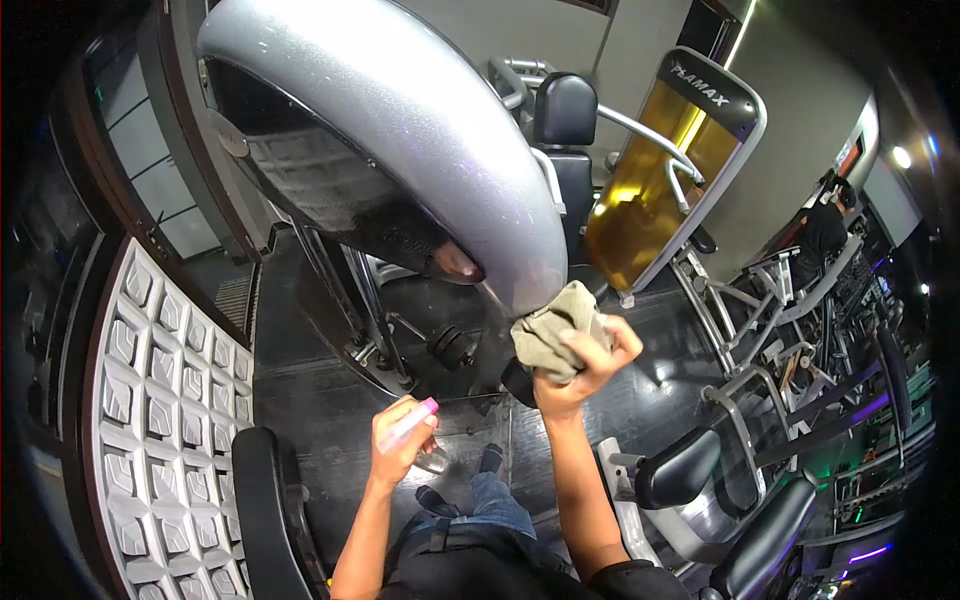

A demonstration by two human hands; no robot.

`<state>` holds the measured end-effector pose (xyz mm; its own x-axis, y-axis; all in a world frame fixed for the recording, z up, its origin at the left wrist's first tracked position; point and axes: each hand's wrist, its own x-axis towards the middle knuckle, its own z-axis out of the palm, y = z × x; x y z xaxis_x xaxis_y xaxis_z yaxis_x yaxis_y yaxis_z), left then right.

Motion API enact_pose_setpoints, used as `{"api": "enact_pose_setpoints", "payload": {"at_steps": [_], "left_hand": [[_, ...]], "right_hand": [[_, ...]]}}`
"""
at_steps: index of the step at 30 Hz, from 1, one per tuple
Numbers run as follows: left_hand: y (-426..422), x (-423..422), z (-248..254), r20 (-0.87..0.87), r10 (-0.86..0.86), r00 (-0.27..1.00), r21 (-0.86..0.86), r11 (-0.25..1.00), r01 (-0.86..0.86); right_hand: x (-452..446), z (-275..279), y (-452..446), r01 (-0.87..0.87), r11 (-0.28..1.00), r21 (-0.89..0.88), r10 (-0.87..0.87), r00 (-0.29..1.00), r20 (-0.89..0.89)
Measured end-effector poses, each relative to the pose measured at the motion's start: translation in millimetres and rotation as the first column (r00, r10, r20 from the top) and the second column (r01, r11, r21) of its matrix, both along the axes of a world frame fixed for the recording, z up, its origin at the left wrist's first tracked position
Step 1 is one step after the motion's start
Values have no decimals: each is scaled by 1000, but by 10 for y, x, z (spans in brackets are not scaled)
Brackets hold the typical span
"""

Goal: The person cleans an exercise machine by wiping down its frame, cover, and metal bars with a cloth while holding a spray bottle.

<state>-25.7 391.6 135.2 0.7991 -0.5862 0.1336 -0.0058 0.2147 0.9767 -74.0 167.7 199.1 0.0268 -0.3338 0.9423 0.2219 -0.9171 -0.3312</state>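
Observation:
My left hand, low and left of centre, is closed around a clear spray bottle with a pink top; my fingers and palm hide part of the bottle. My right hand grips a crumpled grey-green cloth at the lower end of a silver machine cover. The cloth appears to touch the cover's lower edge. A dark glossy panel runs along the cover's left side and carries reflections.
Black padded seats and metal frames stand close on my right. Another pad is near my left side, beside a white patterned wall panel. Behind stands a gold-fronted machine. A person in dark clothes is far right.

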Motion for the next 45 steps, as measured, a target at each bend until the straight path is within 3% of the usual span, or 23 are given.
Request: {"api": "enact_pose_setpoints", "payload": {"at_steps": [3,8,11,16,18,20,22,26,30,36,39,42,45], "left_hand": [[22,2,-2,-6,18,1000,-24,1000,-18],[99,-12,-83,-39,29,999,-42,999,-30],[161,-30,-156,-51,31,998,-49,998,-33],[152,-74,-67,-91,49,995,-36,998,-53],[140,-65,-15,-73,44,996,-79,996,-50],[131,-51,44,-79,51,996,-71,996,-57],[128,-60,62,-87,47,995,-57,997,-52],[141,-41,142,-35,58,998,-60,996,-60],[236,-43,125,-48,70,996,-97,992,-74],[266,-34,-47,-56,108,993,-98,989,-113],[247,-58,-24,-94,113,989,-79,990,-121],[217,-87,-6,-100,107,989,-77,990,-115],[199,-127,-12,-109,136,985,-87,985,-146]], "right_hand": [[12,-276,-84,-1,979,-205,-27,991,-130],[-79,-850,-164,25,987,-158,-88,911,-404],[-54,-925,-138,40,988,-148,-98,907,-411],[-17,-440,1,27,990,-137,-76,928,-366],[-19,-325,73,3,990,-144,-39,968,-248],[-35,28,161,36,960,-278,-78,987,-141],[-65,456,273,96,930,-354,-157,976,-148],[-16,549,190,-9,804,-595,-182,949,-259],[-100,239,-36,-144,616,-775,-342,837,-427],[-98,196,25,-510,522,-683,-371,585,-721],[-74,342,314,-581,376,-722,-440,573,-691],[39,706,596,-483,197,-853,-600,629,-494],[257,784,579,-438,202,-876,-794,451,-409]]}}
